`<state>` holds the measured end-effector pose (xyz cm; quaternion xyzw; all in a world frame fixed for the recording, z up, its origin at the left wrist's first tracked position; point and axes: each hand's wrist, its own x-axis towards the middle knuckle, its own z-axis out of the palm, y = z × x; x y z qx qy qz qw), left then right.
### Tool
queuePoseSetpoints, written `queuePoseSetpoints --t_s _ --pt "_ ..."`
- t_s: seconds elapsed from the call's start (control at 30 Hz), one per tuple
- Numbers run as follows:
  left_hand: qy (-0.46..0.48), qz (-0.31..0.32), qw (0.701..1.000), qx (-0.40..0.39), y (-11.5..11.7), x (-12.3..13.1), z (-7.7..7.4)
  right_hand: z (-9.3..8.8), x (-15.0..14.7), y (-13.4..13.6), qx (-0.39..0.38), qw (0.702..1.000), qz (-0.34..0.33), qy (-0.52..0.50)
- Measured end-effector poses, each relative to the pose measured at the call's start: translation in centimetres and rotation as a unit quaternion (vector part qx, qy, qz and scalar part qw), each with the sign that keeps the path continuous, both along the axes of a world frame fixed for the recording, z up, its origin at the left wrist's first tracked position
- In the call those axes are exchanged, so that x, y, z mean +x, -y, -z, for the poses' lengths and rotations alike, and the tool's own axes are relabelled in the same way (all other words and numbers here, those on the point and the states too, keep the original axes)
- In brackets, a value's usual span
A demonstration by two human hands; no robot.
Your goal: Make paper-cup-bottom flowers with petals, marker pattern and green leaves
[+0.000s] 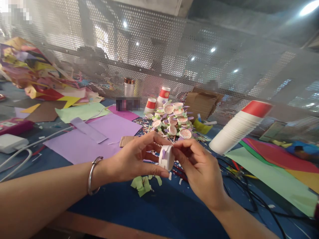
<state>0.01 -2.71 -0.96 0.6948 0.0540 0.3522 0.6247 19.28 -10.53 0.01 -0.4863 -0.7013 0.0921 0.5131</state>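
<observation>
Forearms (47,192), left grip (132,159) and right grip (204,172) closed on short white cup (169,160), nested cups (234,131) beyond

Craft workspace, purple paper (122,126), stacked cups (231,133), perforated screen (159,49)

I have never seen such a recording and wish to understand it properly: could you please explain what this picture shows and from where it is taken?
There is no machine here, only a person's two bare hands. The single picture comes from a camera worn on the person's head, looking forward and down.

The left hand holds a small white round piece between thumb and fingers; a purple paper tab sticks out of its side. The right hand has its fingertips at the rim; exactly what they pinch is hidden.

On the dark blue surface lie green paper scraps and a large purple sheet. Beyond the hands is a pile of round pieces; to the right leans a stack of paper cups.
</observation>
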Motion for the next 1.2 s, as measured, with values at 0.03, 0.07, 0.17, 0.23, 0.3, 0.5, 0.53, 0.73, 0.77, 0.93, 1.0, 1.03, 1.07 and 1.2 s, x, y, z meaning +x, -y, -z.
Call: queuePoseSetpoints --t_s 0.03,0.07,0.17,0.23,0.3,0.5,0.53,0.73,0.77,0.93,1.0,1.03,1.07,1.2 --pt "-0.004 0.002 1.0 -0.012 0.1 0.0 0.0 0.0 0.0 0.0 0.0 1.0 0.002 0.006" --pt "-0.008 0.007 1.0 -0.029 0.1 0.0 -0.1 0.1 0.0 0.1 -0.002 1.0 0.003 0.011" --pt "-0.013 0.022 0.997 -0.079 0.3 0.1 -0.3 0.3 0.0 0.0 -0.02 1.0 -0.005 0.009" --pt "-0.013 0.019 0.995 -0.097 0.3 0.2 -0.4 0.4 -0.1 -0.1 -0.04 0.999 -0.01 -0.003" --pt "-0.022 0.016 0.994 -0.108 0.2 0.2 -0.4 0.5 -0.1 -0.2 -0.052 0.999 -0.002 -0.007" --pt "-0.063 0.022 0.99 -0.128 -0.1 0.1 -0.2 0.8 -0.3 -0.4 -0.068 0.998 0.012 -0.005" --pt "-0.063 0.024 0.989 -0.129 -0.1 0.1 -0.3 0.8 -0.3 -0.4 -0.068 0.998 0.011 -0.008" --pt "-0.04 0.023 0.983 -0.18 0.1 0.5 -0.7 0.5 -0.3 -0.5 -0.08 0.996 0.008 -0.042" --pt "-0.042 0.019 0.978 -0.203 0.0 0.5 -0.8 0.5 -0.3 -0.6 -0.087 0.995 0.007 -0.048" --pt "-0.054 -0.017 0.948 -0.314 -0.8 0.6 -0.7 0.3 -0.3 -0.7 -0.082 0.995 0.014 -0.051" --pt "-0.06 -0.027 0.941 -0.333 -1.2 0.6 -0.6 0.3 -0.3 -0.5 -0.045 0.998 0.022 -0.024" --pt "-0.061 -0.029 0.939 -0.337 -1.3 0.6 -0.6 0.2 -0.3 -0.4 -0.024 0.999 0.024 -0.006" --pt "-0.06 -0.03 0.938 -0.339 -1.3 0.6 -0.6 0.2 -0.3 -0.3 -0.006 1.0 0.024 0.013" --pt "-0.065 -0.027 0.932 -0.355 -1.3 0.6 -0.8 0.1 -0.3 -0.1 0.039 0.997 0.006 0.067"
